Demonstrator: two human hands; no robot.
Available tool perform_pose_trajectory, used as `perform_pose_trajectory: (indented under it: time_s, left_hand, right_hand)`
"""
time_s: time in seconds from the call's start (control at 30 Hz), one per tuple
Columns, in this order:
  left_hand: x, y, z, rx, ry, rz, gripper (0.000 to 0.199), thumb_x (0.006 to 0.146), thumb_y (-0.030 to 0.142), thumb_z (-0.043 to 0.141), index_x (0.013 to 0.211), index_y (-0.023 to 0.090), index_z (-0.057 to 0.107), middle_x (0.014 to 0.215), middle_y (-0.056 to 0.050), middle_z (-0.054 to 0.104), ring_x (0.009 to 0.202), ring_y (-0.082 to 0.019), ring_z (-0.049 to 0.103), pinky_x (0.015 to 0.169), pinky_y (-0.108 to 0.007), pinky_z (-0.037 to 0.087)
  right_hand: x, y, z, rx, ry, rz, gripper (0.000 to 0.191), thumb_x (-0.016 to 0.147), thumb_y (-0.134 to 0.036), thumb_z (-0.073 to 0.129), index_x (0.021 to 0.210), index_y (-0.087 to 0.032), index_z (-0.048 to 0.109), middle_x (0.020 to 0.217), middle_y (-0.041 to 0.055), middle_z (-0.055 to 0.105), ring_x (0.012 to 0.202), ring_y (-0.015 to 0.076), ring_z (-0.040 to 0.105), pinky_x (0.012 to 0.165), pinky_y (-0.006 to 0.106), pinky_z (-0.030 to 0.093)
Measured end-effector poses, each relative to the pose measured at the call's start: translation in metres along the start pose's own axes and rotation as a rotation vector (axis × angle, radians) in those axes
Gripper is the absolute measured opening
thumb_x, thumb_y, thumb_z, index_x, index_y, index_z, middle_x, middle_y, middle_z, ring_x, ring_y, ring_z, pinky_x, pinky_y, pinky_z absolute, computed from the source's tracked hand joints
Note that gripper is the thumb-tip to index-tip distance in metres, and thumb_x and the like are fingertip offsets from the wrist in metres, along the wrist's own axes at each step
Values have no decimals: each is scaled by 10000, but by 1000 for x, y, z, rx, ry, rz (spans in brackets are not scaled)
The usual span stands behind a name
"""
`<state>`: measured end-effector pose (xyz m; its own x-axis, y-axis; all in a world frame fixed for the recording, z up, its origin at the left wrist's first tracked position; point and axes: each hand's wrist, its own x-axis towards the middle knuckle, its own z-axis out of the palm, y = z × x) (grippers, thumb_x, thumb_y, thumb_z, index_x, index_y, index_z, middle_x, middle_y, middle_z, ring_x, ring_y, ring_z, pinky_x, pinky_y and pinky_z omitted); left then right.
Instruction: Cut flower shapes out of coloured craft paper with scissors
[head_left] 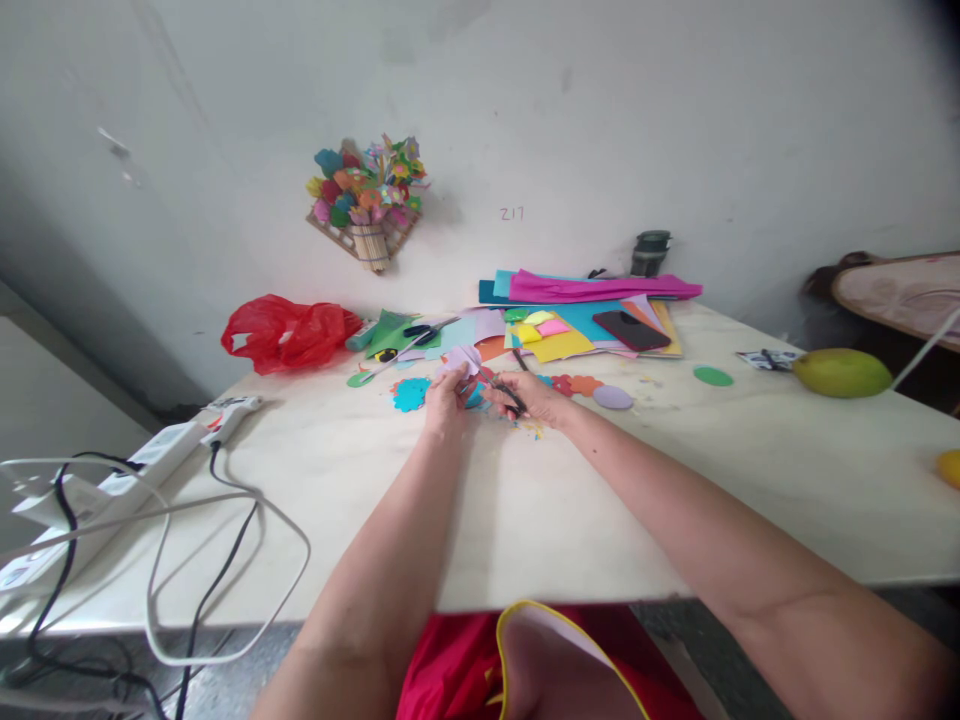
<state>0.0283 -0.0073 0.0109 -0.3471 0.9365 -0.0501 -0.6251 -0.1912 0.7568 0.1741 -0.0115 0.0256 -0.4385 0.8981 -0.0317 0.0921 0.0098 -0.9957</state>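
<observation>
From the head camera, we look down on a pale, marble-patterned table [570, 510]. Our left hand [448, 402] pinches a thin lilac paper piece [463, 358] between thumb and fingers, raised just above the tabletop near the middle. Our right hand [529, 396] is closed around a small pair of dark-handled scissors [513, 399], which point left towards the lilac piece; we cannot tell whether the blades touch it.

Just left of our left hand lies a bright blue, scallop-edged paper cut-out [409, 396]. Beyond our right hand run orange scalloped paper cut-outs [585, 386], with a flat lilac paper oval [613, 397] just beside them. Tiny coloured paper scraps [535, 430] are scattered under the right hand.

Farther back, a dark, red-edged smartphone [631, 330] rests on coloured paper sheets, near small yellow and pink packets. To the left of these lies a second pair of scissors with dark blue handles [421, 331], then a crumpled red plastic bag [291, 335]. A yellow-green oval fruit [842, 372] sits well apart at the right.
</observation>
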Motion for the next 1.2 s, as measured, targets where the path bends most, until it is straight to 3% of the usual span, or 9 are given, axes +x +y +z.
perform_pose_trajectory:
  time_s: [0.33,0.63,1.2]
  left_hand:
    - [-4,3,2,52,3,65,276,593,166,871,581,172,595,563,42,564,511,-65,521,586,-213,484]
    - [-3,2,-1,52,-7,68,349,577,211,906,583,177,559,559,55,541,496,-63,526,594,-218,492]
    - [0,0,0,5,-22,9,271,615,144,807,603,177,539,541,49,533,472,-70,514,556,-212,475]
  right_hand:
    - [-1,-1,0,-5,11,4,244,800,-264,797,757,-160,581,489,-53,558,358,56,448,367,152,331]
    - [-2,-2,0,9,-1,-4,271,783,-267,810,740,-157,566,468,-60,539,353,52,431,362,151,328]
    - [1,1,0,68,29,-101,314,680,-308,867,794,-140,627,491,-57,554,402,62,465,392,163,376]
